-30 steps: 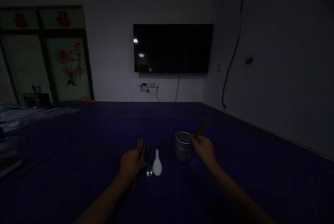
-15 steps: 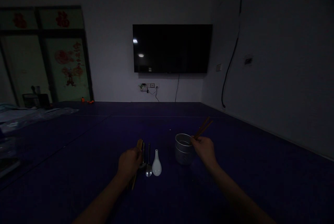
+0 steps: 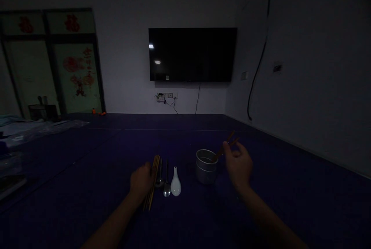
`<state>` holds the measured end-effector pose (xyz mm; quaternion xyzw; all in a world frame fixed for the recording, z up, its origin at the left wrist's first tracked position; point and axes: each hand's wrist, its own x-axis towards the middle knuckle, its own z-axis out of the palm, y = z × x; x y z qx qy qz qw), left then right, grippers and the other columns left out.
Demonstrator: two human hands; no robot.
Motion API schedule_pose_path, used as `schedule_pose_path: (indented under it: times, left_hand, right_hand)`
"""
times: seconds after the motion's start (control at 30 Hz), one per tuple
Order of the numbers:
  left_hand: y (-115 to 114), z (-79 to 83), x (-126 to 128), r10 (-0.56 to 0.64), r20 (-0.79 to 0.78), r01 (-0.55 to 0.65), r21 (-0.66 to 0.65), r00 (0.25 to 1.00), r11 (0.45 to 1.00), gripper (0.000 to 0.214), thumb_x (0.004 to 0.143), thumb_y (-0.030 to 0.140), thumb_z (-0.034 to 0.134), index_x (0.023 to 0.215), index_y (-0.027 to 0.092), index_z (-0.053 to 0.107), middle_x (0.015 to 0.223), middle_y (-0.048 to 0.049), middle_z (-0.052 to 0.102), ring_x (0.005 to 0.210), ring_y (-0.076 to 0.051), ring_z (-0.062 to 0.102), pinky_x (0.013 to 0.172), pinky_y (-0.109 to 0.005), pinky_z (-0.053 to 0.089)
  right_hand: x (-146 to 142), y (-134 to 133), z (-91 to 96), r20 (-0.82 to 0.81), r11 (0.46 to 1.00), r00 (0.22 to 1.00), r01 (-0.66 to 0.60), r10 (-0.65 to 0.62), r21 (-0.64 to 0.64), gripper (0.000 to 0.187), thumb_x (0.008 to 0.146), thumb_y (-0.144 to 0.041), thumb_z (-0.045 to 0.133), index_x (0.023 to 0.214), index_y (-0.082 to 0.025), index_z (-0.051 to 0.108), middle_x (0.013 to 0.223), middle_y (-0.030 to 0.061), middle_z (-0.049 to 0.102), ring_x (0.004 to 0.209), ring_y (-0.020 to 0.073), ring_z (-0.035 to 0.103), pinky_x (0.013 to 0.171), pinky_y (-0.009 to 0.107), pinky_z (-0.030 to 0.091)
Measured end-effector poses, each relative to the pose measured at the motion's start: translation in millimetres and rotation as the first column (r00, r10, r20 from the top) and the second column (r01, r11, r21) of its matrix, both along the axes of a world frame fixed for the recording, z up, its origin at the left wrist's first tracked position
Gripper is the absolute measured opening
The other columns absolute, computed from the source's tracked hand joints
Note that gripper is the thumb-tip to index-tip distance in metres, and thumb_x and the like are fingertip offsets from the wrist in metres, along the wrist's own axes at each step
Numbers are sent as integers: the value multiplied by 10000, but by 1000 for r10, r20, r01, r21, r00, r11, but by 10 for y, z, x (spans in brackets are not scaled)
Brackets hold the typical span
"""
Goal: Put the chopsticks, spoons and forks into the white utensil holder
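My left hand (image 3: 142, 180) rests on the table with its fingers curled onto a bundle of wooden chopsticks (image 3: 155, 183). Beside the bundle lie metal spoons: one partly hidden close to the chopsticks, and a long-handled metal spoon (image 3: 166, 191). A white soup spoon (image 3: 176, 186) is to their right. The grey metal cup (image 3: 206, 172) stands upright farther right. Two brown chopsticks (image 3: 219, 153) lean out over its right rim. My right hand (image 3: 239, 164) is just beyond that rim, thumb and fingers apart beside the chopsticks, seemingly not gripping them.
The dark purple table surface (image 3: 116, 152) stretches to the wall. Clear plastic wrap (image 3: 55, 127) lies at the far left, with small orange items (image 3: 101, 113) near the back edge. A black television (image 3: 193, 55) hangs on the wall, and a cable (image 3: 256, 75) runs down at the right.
My right hand has shifted right, away from the cup rim, and its fingers have spread from the chopsticks. The left hand's fingers have moved slightly left, showing more of the bundle.
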<state>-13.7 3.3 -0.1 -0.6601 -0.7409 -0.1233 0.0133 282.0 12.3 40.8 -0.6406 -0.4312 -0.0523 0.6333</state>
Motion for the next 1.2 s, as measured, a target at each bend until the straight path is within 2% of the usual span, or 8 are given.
schedule_pose_path:
  times: [0.1, 0.2, 0.3, 0.43, 0.53, 0.67, 0.9, 1.2]
  left_hand:
    - [12, -12, -9, -5, -15, 5, -7, 1000, 1000, 352, 929, 382, 308, 1021, 153, 559, 936, -114, 694, 893, -224, 657, 700, -283, 436]
    - [23, -29, -16, -3, -23, 3, -16, 1000, 1000, 342, 920, 373, 326, 1013, 152, 570, 910, -112, 697, 905, -231, 656, 700, -285, 435]
    - [31, -46, -19, 5, -14, -5, -23, 1000, 1000, 345, 919, 375, 328, 983, 157, 588, 913, -112, 697, 905, -228, 656, 694, -280, 433]
    - [38, -55, -18, 20, 16, -20, -31, 1000, 999, 353, 917, 411, 337, 964, 169, 591, 928, -105, 698, 888, -219, 659, 684, -270, 430]
    - [38, -54, -16, 11, 34, -10, -13, 999, 1000, 358, 921, 421, 332, 976, 163, 575, 933, -106, 696, 860, -214, 662, 675, -269, 428]
    - [30, -48, -8, -19, 52, 19, 6, 998, 1000, 318, 923, 398, 346, 996, 169, 553, 946, -97, 694, 835, -191, 663, 671, -250, 421]
    - [18, -21, 18, -44, 49, 44, -4, 998, 999, 253, 911, 343, 382, 989, 194, 571, 970, -81, 693, 887, -181, 654, 688, -237, 413]
    - [31, -75, 10, -41, 96, 38, 28, 995, 999, 263, 883, 351, 416, 963, 196, 613, 947, -74, 696, 884, -191, 651, 687, -240, 416]
  right_hand:
    - [26, -122, 54, -29, 957, 999, 48, -41, 287, 647, 857, -565, 360, 1254, -66, 470, 615, 22, 553, 523, 177, 515, 544, 282, 384]
    - [-10, -212, -42, 301, 929, 953, -72, -43, 362, 570, 858, -560, 311, 1096, -114, 574, 710, 83, 599, 622, 197, 560, 636, 316, 422]
    - [-233, -305, -243, 728, 898, 662, -412, 180, 153, 434, 852, -527, 367, 906, -201, 649, 708, 89, 630, 670, 208, 590, 644, 316, 433]
    - [-706, -430, -513, 937, 759, 188, -642, 294, -109, 289, 906, -296, 381, 1004, -197, 635, 662, 56, 613, 575, 165, 554, 549, 288, 397]
    - [-933, -467, -623, 924, 742, 92, -628, 372, -236, 241, 909, -250, 399, 1012, -174, 603, 714, 56, 613, 634, 176, 566, 549, 288, 400]
    - [-982, -438, -648, 840, 705, 65, -580, 538, -407, 212, 901, -212, 431, 1065, -188, 562, 902, 66, 645, 805, 188, 589, 660, 290, 448]
    - [-925, -380, -692, 701, 641, 125, -541, 702, -545, 358, 875, -280, 521, 1232, -243, 516, 1284, 82, 550, 1159, 245, 504, 939, 384, 425]
    - [-918, -374, -701, 622, 573, 124, -556, 773, -602, 394, 870, -273, 533, 1264, -256, 522, 1334, 74, 521, 1219, 240, 468, 1001, 395, 388]
